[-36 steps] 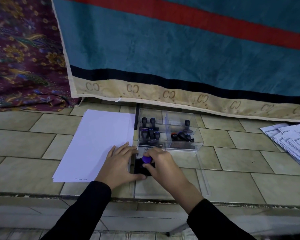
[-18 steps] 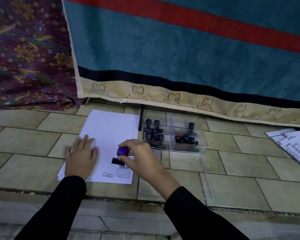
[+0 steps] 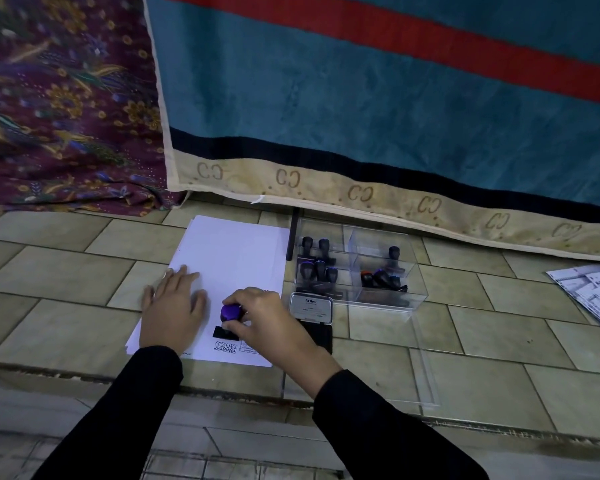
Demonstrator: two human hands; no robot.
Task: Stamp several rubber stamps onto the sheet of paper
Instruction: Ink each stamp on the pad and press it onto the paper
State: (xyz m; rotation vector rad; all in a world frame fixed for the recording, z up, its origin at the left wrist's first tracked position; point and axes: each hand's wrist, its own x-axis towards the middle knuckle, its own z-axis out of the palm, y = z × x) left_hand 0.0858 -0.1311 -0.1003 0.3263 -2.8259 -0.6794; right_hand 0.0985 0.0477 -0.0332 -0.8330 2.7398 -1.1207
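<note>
- Beige tiles (image 3: 66, 271) were shown from the head view. They were backed by a hanging teal cloth (image 3: 361, 98) with a red stripe, and by a purple floral cloth (image 3: 56, 98) on the left.
- A white sheet of paper (image 3: 232, 251) was laid on the tiles left of centre, on top of what seemed a thin stack.
- The left hand (image 3: 174, 306) was spread flat with straight fingers on the paper's left side, judged to be there to stop the sheet sliding.
- The right hand (image 3: 267, 317) was curled round a purple-topped stamp (image 3: 231, 312). Its black base was set on the lower part of the paper, just above an "EXPRESS" print (image 3: 225, 347).
- An ink pad (image 3: 311, 308) with its lid raised was placed just right of the paper, probably for quick re-inking.
- A clear compartment box (image 3: 388, 303) was set behind the pad. Spare stamps (image 3: 319, 268) were kept in it, some upright and some lying down.
- A clear lid (image 3: 423, 375) was lying flat on the tiles nearer the person.
- Printed papers (image 3: 589, 292) were lying well apart at the right edge.
- Most of the sheet was blank, so the task was judged to be at an early stage.
</note>
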